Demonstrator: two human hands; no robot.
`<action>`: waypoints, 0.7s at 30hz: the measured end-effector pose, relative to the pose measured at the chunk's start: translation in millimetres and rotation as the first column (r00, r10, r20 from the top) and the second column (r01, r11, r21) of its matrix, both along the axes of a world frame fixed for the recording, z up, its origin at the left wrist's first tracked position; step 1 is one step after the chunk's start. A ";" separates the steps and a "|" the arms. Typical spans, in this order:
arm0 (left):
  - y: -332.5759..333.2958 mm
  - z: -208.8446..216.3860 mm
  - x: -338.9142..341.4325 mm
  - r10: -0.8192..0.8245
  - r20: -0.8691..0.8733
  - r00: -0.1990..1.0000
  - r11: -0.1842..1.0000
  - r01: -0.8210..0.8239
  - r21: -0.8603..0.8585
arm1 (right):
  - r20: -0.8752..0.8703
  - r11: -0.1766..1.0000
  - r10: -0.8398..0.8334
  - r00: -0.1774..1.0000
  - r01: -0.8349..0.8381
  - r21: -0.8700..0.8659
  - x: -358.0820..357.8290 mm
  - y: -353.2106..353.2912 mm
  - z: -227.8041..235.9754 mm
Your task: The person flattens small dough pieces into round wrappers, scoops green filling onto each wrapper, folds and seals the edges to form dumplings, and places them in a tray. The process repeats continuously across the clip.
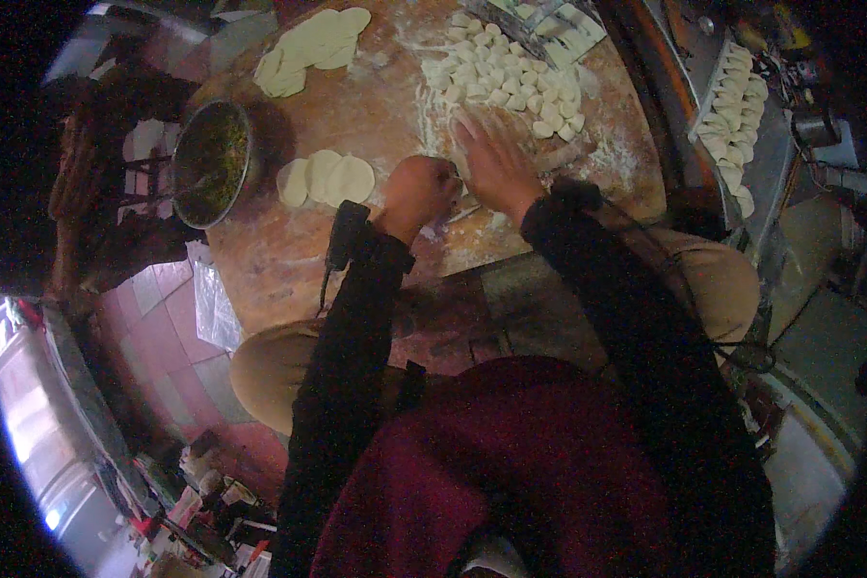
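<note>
On the floured wooden board (pixel 289 275), my left hand (pixel 420 193) is closed, its fingers curled in beside the right one. What it pinches, if anything, is hidden. My right hand (pixel 494 162) lies flat, fingers stretched out and pointing away from me. Beside its palm a pale rod, apparently a rolling pin (pixel 562 157), sticks out to the right. Just beyond my hands is a heap of small cut dough pieces (pixel 511 77) dusted with flour. Several round dough wrappers (pixel 328 180) overlap to the left of my left hand.
A metal bowl (pixel 249 164) of green filling stands at the board's left edge. More wrappers (pixel 313 50) lie at the far left. Rows of shaped dumplings (pixel 734 116) sit on a tray at the right. A clear plastic bag (pixel 215 301) hangs by the near left edge.
</note>
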State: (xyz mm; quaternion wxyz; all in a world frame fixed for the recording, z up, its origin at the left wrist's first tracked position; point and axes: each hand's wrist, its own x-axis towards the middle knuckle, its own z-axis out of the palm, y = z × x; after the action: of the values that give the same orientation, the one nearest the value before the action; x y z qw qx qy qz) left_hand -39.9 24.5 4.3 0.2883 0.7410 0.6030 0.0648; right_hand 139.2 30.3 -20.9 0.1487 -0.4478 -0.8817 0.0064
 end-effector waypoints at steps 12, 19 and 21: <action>-3.5 -2.6 -5.3 -0.090 -0.003 0.996 0.996 0.091 0.015 | 0.020 0.985 0.021 1.000 -0.018 -0.169 -5.6 9.1 13.2; -18.1 -7.9 -12.1 0.192 0.208 0.959 0.979 -0.201 0.024 | 0.225 0.969 0.107 0.968 -0.051 -0.241 28.5 -62.6 12.3; -21.2 -7.2 -15.1 0.170 0.233 0.957 0.971 -0.122 -0.206 | 0.103 0.992 0.105 0.989 -0.096 -0.086 28.7 -56.4 4.3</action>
State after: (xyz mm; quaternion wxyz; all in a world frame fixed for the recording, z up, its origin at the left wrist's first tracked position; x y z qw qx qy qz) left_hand -55.0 3.3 -2.8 0.4255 0.6493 0.6187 0.1208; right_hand 167.9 -26.1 -16.6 0.0822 -0.4083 -0.9088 0.0255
